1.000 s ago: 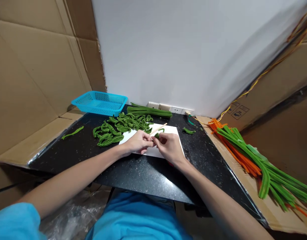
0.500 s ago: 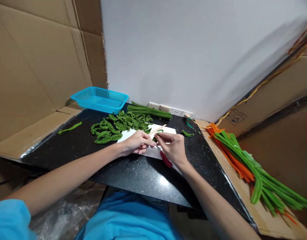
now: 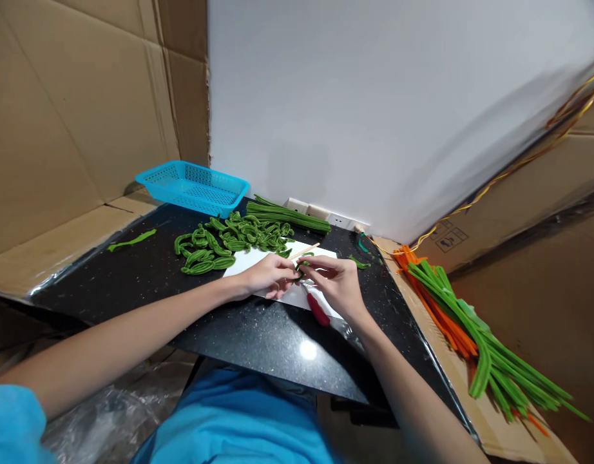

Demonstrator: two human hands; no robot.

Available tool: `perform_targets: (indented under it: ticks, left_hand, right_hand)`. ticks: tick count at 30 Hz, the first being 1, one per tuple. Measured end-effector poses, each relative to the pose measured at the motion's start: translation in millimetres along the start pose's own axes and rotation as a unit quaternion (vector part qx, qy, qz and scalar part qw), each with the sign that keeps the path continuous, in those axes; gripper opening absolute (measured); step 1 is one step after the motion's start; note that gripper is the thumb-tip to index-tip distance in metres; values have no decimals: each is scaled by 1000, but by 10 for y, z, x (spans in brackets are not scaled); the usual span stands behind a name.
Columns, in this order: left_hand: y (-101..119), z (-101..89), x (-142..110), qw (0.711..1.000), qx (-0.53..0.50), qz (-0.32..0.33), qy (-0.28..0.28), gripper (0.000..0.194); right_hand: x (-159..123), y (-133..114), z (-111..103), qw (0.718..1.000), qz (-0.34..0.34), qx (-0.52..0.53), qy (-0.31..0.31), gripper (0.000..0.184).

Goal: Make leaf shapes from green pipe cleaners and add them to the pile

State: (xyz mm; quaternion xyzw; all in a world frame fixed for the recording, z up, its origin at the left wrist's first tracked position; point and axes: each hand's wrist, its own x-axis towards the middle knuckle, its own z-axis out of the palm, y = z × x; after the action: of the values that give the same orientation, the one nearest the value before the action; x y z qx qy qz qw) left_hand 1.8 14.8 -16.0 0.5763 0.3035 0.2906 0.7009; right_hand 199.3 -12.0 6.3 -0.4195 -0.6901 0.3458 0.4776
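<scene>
Over a white sheet of paper [image 3: 242,263], my left hand [image 3: 268,276] and my right hand [image 3: 341,287] meet at the fingertips. Between them they pinch a small bent piece of green pipe cleaner [image 3: 301,267], partly covered by the fingers. A thin wooden stick [image 3: 306,250] shows just beyond the left fingers. Below the right hand lies a tool with a red handle [image 3: 318,310]; its metal end is mostly hidden. To the left and behind is a pile of green pipe cleaners bent into leaf-like loops [image 3: 253,233]. One loose green piece [image 3: 359,263] lies right of the paper.
A blue plastic basket [image 3: 195,187] stands at the back left. A bundle of straight green pipe cleaners [image 3: 290,217] lies by the wall sockets [image 3: 319,212]. Green stems [image 3: 500,345] and orange stems [image 3: 437,303] rest on cardboard at right. A flat green strip [image 3: 133,240] lies left.
The fingertips have drawn closer together around the green piece, which now sits between both hands. The whole view has shifted slightly.
</scene>
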Motion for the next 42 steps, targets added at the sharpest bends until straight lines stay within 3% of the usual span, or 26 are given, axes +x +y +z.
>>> perform_targets:
  ticks: [4,8,11,24,32,42]
  left_hand:
    - [-22,21,19,994,82,55,39,31]
    - [-38,19,32,978,128,127,107,32]
    - [-45,0,48,979,95,157,94,33]
    - [-26,-1,80,976,71,160,130,33]
    - [-25,-8,89,968,92,170,159,34]
    - [-35,-36,61,964,155,160,146,24]
  right_hand:
    - [52,17,-42,997,58,35,-22,34]
    - [69,51,-28,994,88,67,-22,33]
    - [69,66,2,990,104,100,-8,33]
    - [60,65,55,971,140,191,-15,35]
    - [47,40,76,973,138,187,-14,37]
    - [57,162,123,976,146,163,-5,30]
